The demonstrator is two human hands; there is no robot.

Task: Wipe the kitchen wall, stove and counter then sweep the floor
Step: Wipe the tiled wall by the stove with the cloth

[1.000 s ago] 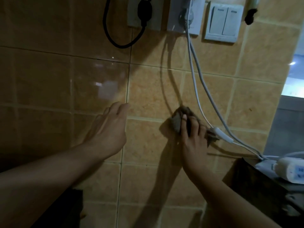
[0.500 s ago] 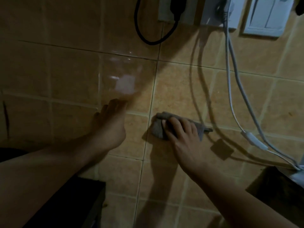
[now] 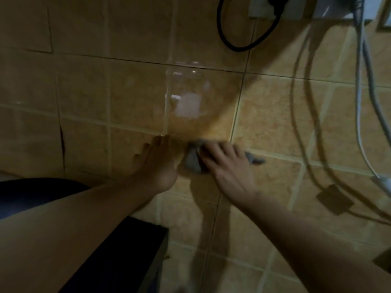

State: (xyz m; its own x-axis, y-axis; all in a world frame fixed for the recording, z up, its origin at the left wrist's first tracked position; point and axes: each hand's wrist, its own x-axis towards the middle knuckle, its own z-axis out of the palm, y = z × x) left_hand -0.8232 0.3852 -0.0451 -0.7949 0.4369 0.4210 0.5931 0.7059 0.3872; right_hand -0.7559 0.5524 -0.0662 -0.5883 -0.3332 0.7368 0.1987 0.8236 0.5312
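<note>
Tiled kitchen wall point(image 3: 131, 87): tan glazed tiles with pale grout lines fill nearly the whole frame; a bright reflection sits on the glaze just above centre, and a dark crack runs down one tile at the left edge.

Cloth point(image 3: 193, 160): grey, crumpled, pressed against the wall just below centre; one end shows left of the fingers, a thin tail pokes out to the right of them.

Right hand point(image 3: 228, 166): laid flat over the cloth with fingers spread and nearly straight, pressing it to the tile; forearm enters from the lower right. The hand is motion-blurred.

Left hand point(image 3: 156, 166): fingers straight and together, fingertips resting on the wall just left of the cloth, holding nothing; forearm enters from the lower left.

Black cable point(image 3: 221, 32): hangs in a loop from a wall socket point(image 3: 261, 7) at the upper edge, right of centre, well above the hands.

White cables point(image 3: 359, 81): two, dropping from the upper right corner down the right side, with their shadows on the tiles beside them; apart from the cloth.

Inline switch point(image 3: 383, 182): pale, on the white cables at the right edge.

Dark object point(image 3: 118, 256): black, box-like, at bottom centre beneath the left forearm; what it is cannot be told. No container is identifiable.
</note>
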